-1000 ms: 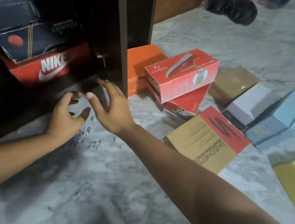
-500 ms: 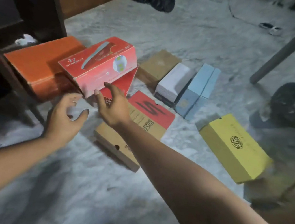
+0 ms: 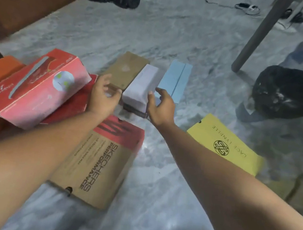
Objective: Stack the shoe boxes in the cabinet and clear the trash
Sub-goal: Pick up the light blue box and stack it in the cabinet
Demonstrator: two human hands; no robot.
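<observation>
Just beside an oblong white cardboard box [image 3: 140,86]: left hand [image 3: 104,97], right hand [image 3: 161,107].

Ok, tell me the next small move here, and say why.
Probably close both hands on the white box and lift it: the left hand and right hand flank its near end, open, holding nothing, and it lies between the brown box and blue box.

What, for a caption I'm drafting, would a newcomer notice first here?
The left hand and right hand reach open toward either side of the white box at mid-floor. Bright boxes surround it: a red box tilted at left, a Skechers box nearest, a yellow box at right. A black bag sits further right.
</observation>
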